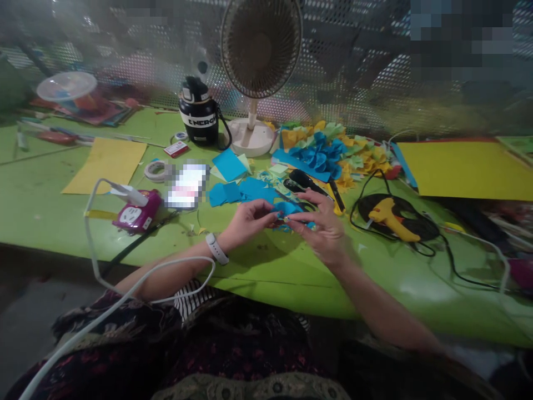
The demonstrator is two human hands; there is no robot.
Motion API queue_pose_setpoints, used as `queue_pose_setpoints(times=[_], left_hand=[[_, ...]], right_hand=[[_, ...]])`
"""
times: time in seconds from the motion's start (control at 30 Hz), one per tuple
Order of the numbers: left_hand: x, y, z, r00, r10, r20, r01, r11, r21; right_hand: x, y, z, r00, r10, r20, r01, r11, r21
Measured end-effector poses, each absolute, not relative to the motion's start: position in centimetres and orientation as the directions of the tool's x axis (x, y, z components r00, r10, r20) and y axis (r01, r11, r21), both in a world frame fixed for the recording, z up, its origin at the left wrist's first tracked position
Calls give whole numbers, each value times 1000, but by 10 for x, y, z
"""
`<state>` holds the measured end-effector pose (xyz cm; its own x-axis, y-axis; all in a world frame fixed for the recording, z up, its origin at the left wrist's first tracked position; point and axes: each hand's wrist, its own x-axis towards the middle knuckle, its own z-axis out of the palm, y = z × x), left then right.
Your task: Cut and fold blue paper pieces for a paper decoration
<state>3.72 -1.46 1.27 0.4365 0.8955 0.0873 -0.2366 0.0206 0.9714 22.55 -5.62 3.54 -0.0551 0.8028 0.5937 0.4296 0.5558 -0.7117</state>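
My left hand [249, 220] and my right hand [323, 225] meet above the green table [50, 211], both pinching a small folded piece of blue paper [288, 209]. The left wrist wears a white band. My right hand's other fingers are spread while thumb and forefinger grip the paper. More blue paper pieces [241, 191] lie just behind my hands. Black-handled scissors [306, 180] rest beyond my right hand.
A yellow glue gun [391, 218] lies on a black mat at right with its cord looping. Paper flowers [328, 150], a fan [258, 72], a black jug [199, 116], tape roll [156, 170], pink power strip [135, 214] and yellow sheets [462, 169] surround the work spot.
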Motion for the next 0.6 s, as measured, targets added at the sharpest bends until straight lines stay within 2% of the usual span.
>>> queue_pose_setpoints(times=[0.17, 0.4, 0.6], left_hand=[[36, -19, 12, 436, 870, 231, -226, -142, 964], [34, -21, 18, 351, 822, 449, -35, -467, 883], [32, -21, 19, 376, 810, 451, -3, -486, 874]], right_hand=[[226, -57, 37, -52, 774, 630, 469, 576, -669], [225, -60, 39, -61, 743, 666, 545, 584, -602], [225, -59, 41, -109, 715, 690, 493, 642, -587]])
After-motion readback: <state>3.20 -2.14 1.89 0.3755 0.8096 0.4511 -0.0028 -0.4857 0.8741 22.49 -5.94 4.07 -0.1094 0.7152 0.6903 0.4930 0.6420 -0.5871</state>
